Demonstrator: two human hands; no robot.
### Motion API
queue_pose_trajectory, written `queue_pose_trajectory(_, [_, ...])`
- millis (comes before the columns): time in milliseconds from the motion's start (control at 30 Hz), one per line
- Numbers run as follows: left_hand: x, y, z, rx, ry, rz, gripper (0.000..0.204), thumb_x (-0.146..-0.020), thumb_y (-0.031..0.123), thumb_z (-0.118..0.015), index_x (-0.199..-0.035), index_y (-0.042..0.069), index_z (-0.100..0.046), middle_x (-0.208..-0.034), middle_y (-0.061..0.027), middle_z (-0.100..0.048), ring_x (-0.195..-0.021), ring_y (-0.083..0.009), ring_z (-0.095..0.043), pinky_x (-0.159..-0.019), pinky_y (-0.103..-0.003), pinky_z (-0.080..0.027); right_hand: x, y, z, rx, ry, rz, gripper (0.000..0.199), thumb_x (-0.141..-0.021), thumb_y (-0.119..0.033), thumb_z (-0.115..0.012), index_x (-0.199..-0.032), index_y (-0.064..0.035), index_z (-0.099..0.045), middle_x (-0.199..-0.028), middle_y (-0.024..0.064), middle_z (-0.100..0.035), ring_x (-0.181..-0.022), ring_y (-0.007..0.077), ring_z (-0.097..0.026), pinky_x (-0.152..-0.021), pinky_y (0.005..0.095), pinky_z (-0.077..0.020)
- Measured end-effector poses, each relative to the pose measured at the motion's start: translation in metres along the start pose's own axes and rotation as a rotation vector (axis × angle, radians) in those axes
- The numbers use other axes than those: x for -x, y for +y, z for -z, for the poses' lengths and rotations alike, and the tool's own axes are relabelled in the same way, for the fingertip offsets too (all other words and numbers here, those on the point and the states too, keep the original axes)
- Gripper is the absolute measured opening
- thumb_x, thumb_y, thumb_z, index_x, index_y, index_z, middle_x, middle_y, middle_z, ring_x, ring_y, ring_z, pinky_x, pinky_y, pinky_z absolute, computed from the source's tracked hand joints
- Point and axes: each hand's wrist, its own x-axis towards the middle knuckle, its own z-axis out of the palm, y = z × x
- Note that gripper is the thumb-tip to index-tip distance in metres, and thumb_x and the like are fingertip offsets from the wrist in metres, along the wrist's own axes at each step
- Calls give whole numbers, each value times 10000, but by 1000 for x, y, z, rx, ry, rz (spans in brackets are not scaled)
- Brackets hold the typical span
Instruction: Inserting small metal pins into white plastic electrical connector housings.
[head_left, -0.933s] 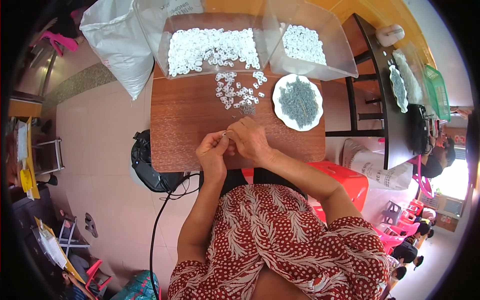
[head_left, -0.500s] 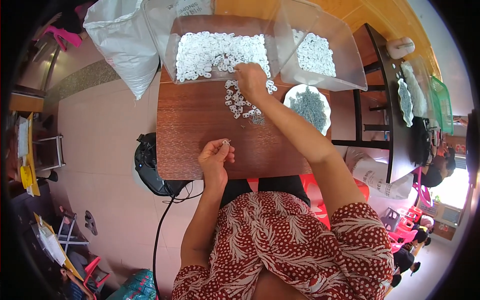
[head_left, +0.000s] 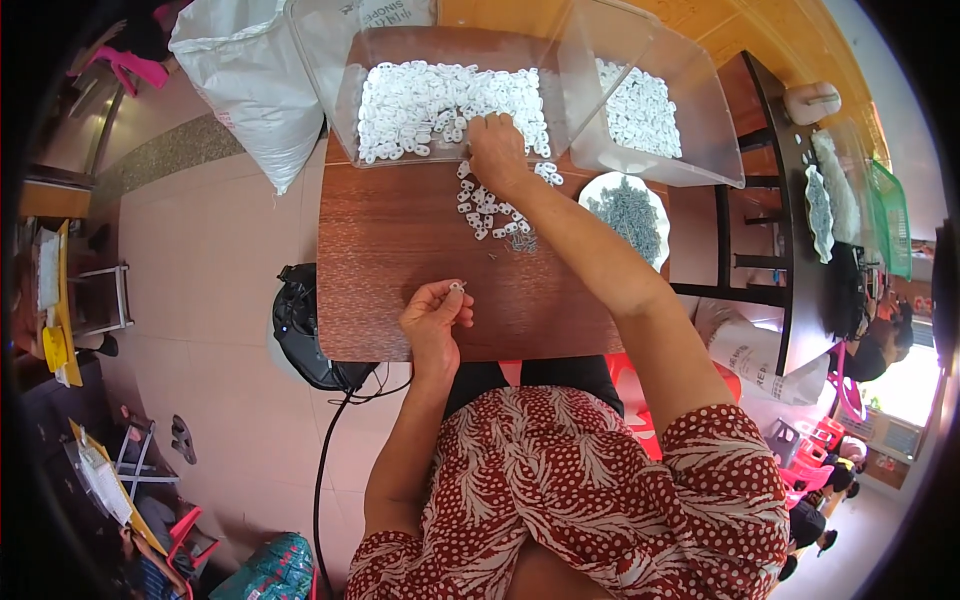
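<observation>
My left hand is closed in a pinch over the near part of the brown table. Between its thumb and fingertips is a small white plastic clip with a hole in it. My right hand reaches to the front rim of a clear plastic bin heaped with white clips. Its fingers are curled together at the edge of the heap; the tips are hidden, so what they hold cannot be made out. Below that hand lie loose white clips and a small pile of thin grey nails.
Right of the loose clips, a white scalloped dish holds many grey nails. A second clear bin with white clips stands behind it. A white sack is beyond the table's left edge, and a black bag is beside it. A dark shelf stands right.
My right hand has shifted slightly left along the bin's front rim, its fingers curling more over the heap. My left hand keeps its pinch on the clip. The view has shifted a little.
</observation>
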Motion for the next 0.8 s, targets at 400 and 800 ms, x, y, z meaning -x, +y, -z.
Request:
queue_pose_trajectory(400, [26,30,-25,23,-57,35,111,-846,47,-593,-930,-25,-584,-736,-98,-610,-557,-138,-550,-508,-240,-458,83,-25,106,-1549,-509,-881,115,-796,-25,-626,-907,-24,-595,-788,11,-599,-657,98,-546,-569,235,-443])
queue_pose_trajectory(800, [53,35,-47,14,-137,4,106,-849,64,-596,-915,-17,-579,-743,-98,-617,-560,-140,-560,-510,-243,-465,134,-59,164,-1713,-516,-826,162,-810,-73,-627,-960,-25,-591,-840,5,-598,-681,78,-528,-592,205,-399])
